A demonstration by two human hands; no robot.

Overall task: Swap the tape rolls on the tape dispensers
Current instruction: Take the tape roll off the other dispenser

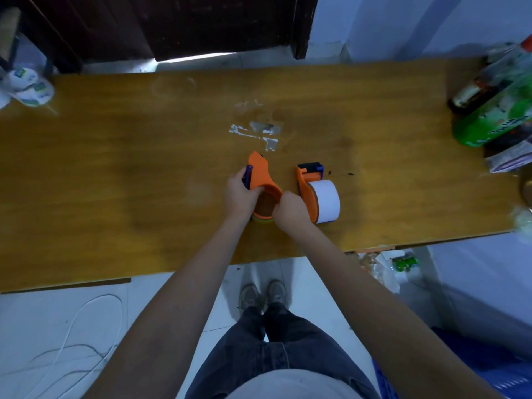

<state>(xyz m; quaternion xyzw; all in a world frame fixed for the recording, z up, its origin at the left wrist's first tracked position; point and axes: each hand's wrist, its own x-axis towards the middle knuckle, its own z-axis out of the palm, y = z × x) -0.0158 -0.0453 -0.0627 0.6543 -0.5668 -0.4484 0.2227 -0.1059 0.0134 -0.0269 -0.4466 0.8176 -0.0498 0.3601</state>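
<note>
left hand (240, 194) grip: clamped on orange plastic tape dispenser (263, 180), centre of wooden tabletop (115, 168) | right hand (290, 210) grip: pinching its brown tape roll (263, 210) | second orange dispenser with white tape roll (326, 201): just right, untouched | risk: roll jams if pulled crooked

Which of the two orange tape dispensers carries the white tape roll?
The free-standing orange dispenser on the right carries the white roll. No hand touches it. The other dispenser is gripped by the left hand and right hand.
</note>
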